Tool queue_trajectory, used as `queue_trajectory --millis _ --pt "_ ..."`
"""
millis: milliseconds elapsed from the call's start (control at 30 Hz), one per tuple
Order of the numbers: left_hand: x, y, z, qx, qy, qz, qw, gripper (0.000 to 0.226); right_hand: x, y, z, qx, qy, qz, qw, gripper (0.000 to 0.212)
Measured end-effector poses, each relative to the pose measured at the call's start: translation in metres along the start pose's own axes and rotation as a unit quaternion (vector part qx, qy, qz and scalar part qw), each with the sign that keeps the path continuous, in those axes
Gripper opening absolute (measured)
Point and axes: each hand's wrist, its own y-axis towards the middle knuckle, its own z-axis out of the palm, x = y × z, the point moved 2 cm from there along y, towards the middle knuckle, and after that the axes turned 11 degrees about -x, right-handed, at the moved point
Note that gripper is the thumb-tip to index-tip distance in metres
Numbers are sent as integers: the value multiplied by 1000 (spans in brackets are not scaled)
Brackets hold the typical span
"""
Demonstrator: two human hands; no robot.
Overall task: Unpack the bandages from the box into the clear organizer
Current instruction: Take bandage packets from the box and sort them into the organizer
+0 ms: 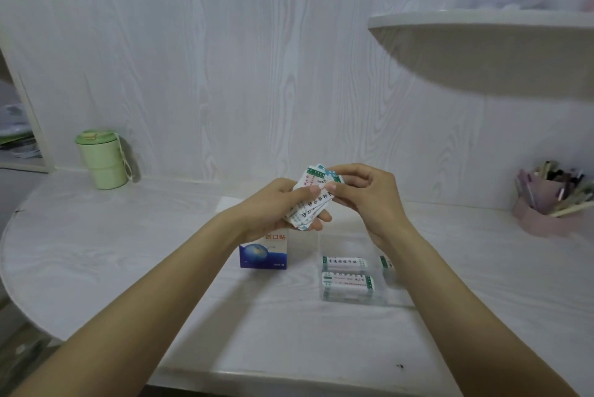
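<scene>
Head view: at the centre of the frame, a person's two hands hold a fanned stack of wrapped bandages [308,195] above a white wood-grain counter [128,252]. The left hand [276,203] cradles the stack from below, its thumb pressed across the top wrappers and its fingers [321,216] curled underneath. The right hand [366,191] pinches the upper end of the stack between thumb and curled fingers.

Directly below the hands, just left of centre, stands the blue-and-white bandage box [263,252]. To its right, lower centre, lies the clear organizer [353,281], with two bundles of bandages [347,274] lying one behind the other in its left compartment; a third bundle shows at its right side, mostly hidden by the right forearm.

A pale green lidded cup [103,158] stands at the left against the wall. A pink holder of pens [553,200] sits at the right edge. A white shelf [482,23] juts out at upper right.
</scene>
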Motion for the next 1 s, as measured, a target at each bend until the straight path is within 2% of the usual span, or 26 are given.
queue_trajectory --millis 100,333,433,600,700,867,1000 --pt "7 -2 13 -13 -9 -13 1000 30 -7 -9 -16 -4 -4 22 1000 20" --pt "21 -2 37 -71 0 28 997 7 -15 -18 -47 -23 -70 63 995 18" --pt "25 -4 45 -88 -46 21 995 10 -16 -21 -55 -20 -74 53 996 24" --pt "31 -7 49 -109 -99 0 989 12 -21 -24 -61 -24 -93 44 994 19" --pt "33 -7 46 -122 -77 0 990 16 -25 -25 -61 -18 -100 53 993 17" --pt "39 0 35 -191 -36 -22 981 23 -29 -27 -59 3 -102 43 994 16" --pt "42 -1 34 -189 -33 -34 981 32 -31 -28 -57 18 -113 37 993 17"
